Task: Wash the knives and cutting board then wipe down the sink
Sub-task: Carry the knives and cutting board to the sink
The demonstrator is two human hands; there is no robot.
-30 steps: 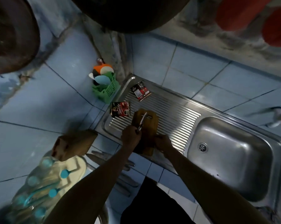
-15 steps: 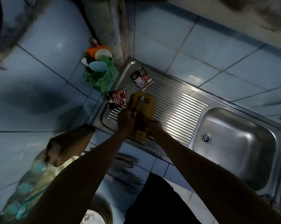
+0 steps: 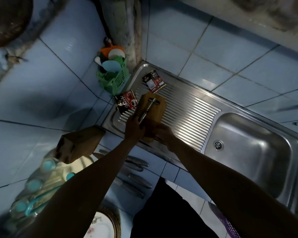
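Gripping knife (image 3: 147,110): left hand (image 3: 134,127) | right hand (image 3: 163,133) grips cutting board (image 3: 150,109); basin (image 3: 258,152) bare

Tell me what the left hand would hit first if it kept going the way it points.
The left hand points up the wooden cutting board. Past the board's far end, the dark sachet on the drainboard looks first in line, though depth is unclear.

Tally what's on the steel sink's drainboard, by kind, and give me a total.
Sachets: 2
Wooden boards: 1, gripped at its near end by the right hand
Metal tools: 1, lying over the board, gripped by the left hand; too blurred to say what kind
Total: 4
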